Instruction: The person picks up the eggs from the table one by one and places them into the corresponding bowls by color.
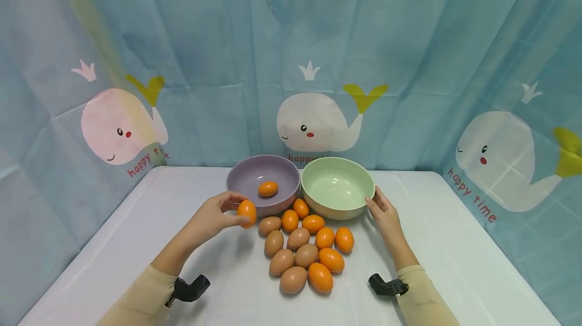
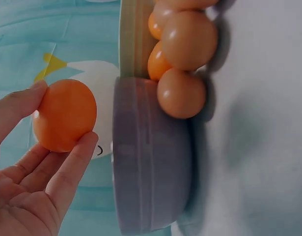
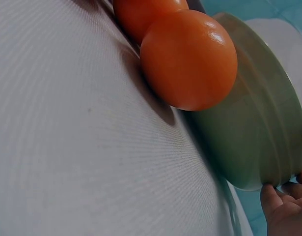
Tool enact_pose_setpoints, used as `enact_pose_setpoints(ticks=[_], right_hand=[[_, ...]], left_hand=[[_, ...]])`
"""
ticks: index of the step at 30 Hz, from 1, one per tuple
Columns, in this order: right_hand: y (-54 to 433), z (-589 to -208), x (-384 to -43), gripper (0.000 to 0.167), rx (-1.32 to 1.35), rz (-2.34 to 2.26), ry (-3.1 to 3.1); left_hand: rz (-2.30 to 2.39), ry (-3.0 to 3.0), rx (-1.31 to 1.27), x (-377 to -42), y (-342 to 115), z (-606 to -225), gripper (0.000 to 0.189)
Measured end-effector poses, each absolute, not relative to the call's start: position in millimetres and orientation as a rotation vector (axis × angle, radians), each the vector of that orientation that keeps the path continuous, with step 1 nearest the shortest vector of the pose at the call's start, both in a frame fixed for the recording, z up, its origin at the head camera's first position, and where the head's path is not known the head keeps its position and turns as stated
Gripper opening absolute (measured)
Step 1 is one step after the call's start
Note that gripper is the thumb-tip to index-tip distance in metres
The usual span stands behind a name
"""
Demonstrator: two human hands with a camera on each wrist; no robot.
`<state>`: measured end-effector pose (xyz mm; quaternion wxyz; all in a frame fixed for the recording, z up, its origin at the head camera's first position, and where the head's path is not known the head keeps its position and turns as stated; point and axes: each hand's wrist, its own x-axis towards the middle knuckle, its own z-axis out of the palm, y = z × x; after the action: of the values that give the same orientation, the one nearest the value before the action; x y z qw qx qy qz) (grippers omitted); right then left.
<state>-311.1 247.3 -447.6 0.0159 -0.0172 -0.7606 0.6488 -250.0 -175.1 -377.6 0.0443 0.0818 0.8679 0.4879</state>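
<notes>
My left hand [image 1: 217,216] pinches an orange egg [image 1: 247,214] between thumb and fingers, beside the front left rim of the purple bowl [image 1: 236,192]. In the left wrist view this egg [image 2: 67,115] is off the table, outside the bowl's wall [image 2: 151,162]. Another orange egg [image 1: 268,188] lies inside the purple bowl. My right hand [image 1: 385,215] rests its thumb and fingers against the right side of the green bowl [image 1: 338,184]; part of that hand is cut off in the right wrist view. Several brown eggs [image 1: 293,280] and orange eggs [image 1: 320,278] lie in front of the bowls.
The two bowls stand side by side at the back of a white-covered table [image 1: 200,250]. Behind it hangs a blue curtain [image 1: 204,63] with whale prints. A black wrist mount [image 1: 190,288] sits on the left forearm, another mount [image 1: 387,285] on the right.
</notes>
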Motion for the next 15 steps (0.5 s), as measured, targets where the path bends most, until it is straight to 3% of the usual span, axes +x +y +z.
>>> enact_pose_setpoints(ticks=[15], right_hand=[[247,-448,-311,0.072,-0.054,2.004,-2.363]], left_hand=[[1.621,2.661,0.164,-281,-168,-363,0.054]])
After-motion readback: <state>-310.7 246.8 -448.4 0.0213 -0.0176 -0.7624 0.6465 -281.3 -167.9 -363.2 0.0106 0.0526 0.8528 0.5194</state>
